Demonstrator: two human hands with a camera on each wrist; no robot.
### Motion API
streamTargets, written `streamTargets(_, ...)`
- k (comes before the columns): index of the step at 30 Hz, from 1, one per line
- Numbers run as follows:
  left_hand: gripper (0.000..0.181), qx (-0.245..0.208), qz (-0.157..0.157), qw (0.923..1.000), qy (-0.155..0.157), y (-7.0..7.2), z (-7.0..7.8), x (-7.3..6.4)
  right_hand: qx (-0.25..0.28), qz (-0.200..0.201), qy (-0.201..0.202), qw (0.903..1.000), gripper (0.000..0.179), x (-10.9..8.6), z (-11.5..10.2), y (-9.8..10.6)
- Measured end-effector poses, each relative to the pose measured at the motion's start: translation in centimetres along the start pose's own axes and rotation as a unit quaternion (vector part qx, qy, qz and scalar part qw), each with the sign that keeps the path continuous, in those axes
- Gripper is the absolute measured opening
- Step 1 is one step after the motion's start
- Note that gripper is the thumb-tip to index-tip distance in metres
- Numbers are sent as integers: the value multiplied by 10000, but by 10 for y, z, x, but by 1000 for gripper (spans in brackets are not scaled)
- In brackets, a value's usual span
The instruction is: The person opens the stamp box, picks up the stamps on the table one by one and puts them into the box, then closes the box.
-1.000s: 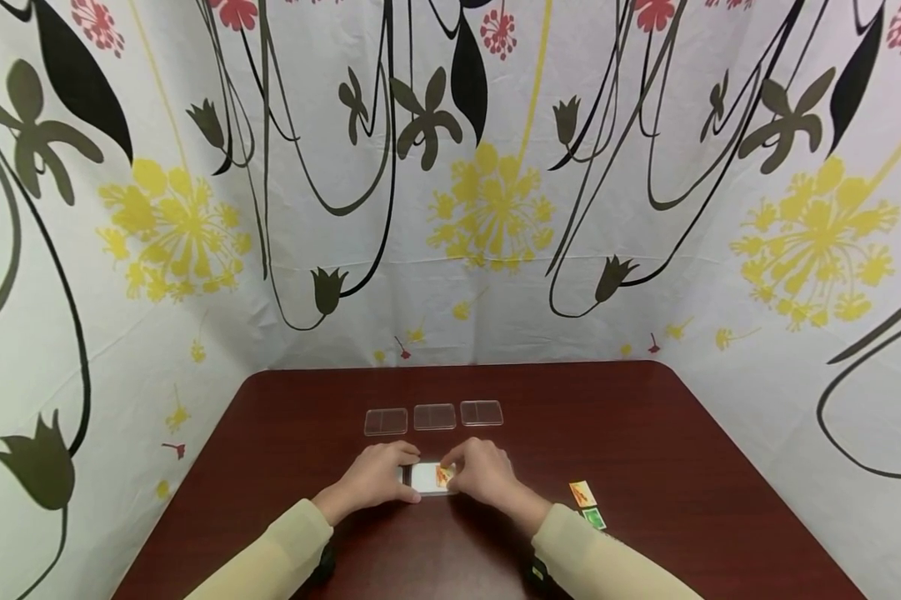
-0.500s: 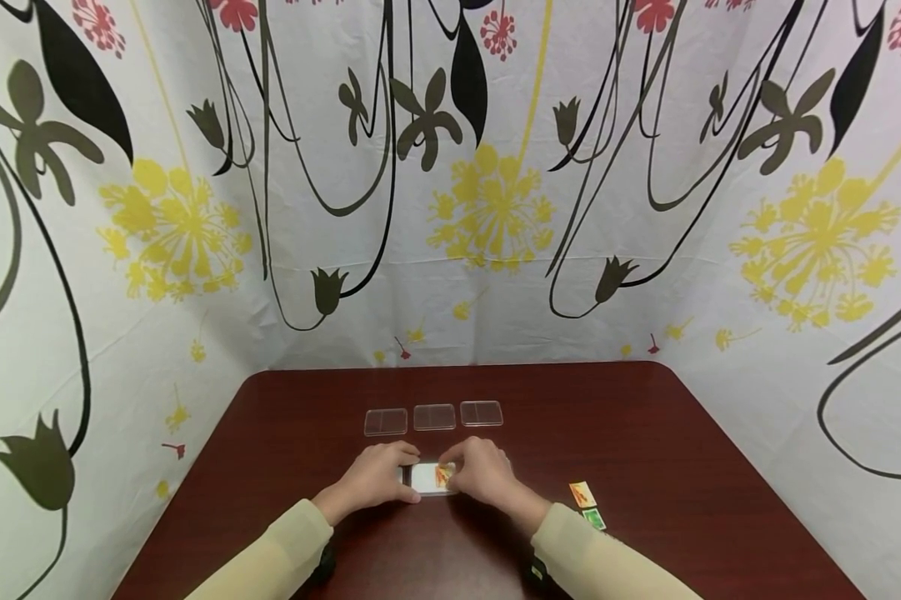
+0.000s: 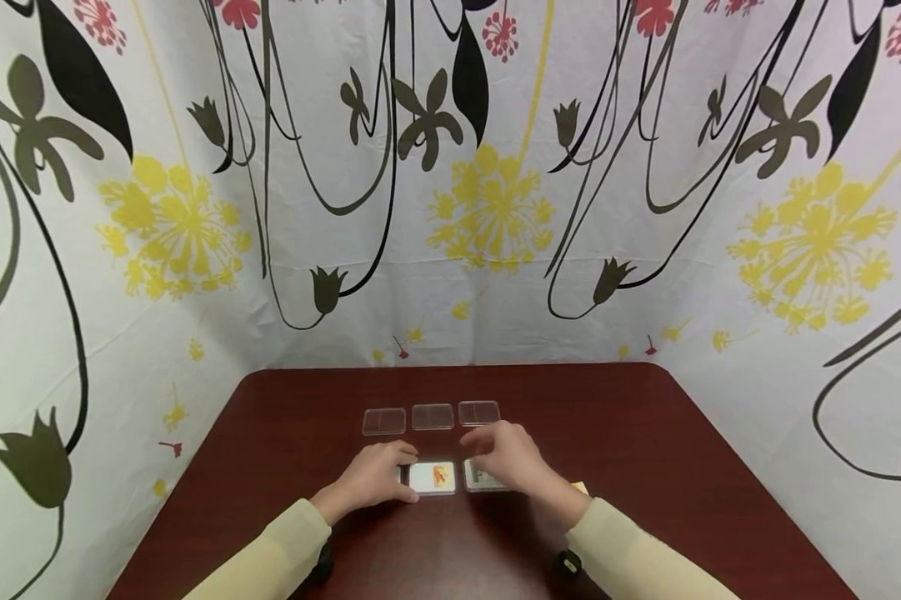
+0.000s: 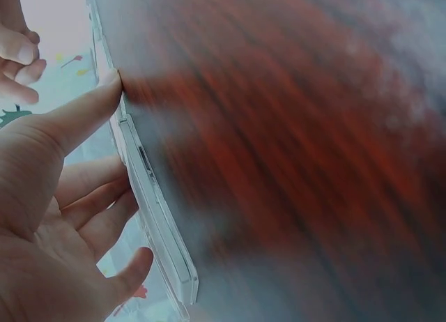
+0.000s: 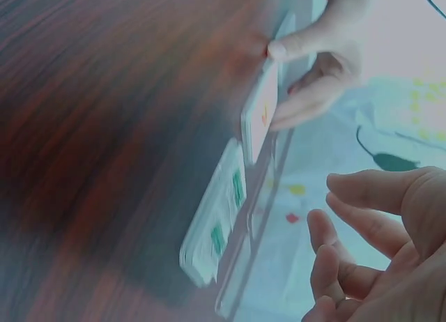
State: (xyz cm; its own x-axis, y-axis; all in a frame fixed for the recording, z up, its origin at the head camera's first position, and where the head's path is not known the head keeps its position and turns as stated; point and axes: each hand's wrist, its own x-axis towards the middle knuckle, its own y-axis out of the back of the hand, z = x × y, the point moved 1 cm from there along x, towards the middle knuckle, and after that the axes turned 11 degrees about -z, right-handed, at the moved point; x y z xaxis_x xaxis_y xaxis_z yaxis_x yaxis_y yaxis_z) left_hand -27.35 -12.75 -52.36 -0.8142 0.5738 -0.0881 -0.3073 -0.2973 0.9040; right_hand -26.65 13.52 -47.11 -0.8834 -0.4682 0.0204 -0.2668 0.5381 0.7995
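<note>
In the head view a flat white-lined plastic case (image 3: 422, 478) lies at the middle, with a small orange stamp-like piece (image 3: 442, 476) at its right side. My left hand (image 3: 369, 477) holds the case's left end, thumb at the near edge and fingers at the far edge. My right hand (image 3: 510, 457) hovers over a second case (image 3: 483, 478), its fingers bent loosely apart around nothing. In the right wrist view two green stamp-like pieces (image 5: 217, 240) show in that second case. Another case (image 3: 398, 474) is mostly hidden behind my left hand.
Three clear plastic lids (image 3: 432, 417) lie in a row behind the cases. Part of an orange stamp-like piece (image 3: 581, 487) shows beside my right wrist. The dark red table (image 3: 570, 400) meets a flower-printed cloth (image 3: 495, 317) at the back.
My right hand has let go of the orange stamp-like piece and moved right, above the second case. The piece stays in the middle case. My left hand has kept its hold.
</note>
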Motion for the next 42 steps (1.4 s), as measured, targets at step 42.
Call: streamTargets(42,64,-7,3,10000,51,-1,5,-3,450,401,-1684,9839,32,-104,118,48)
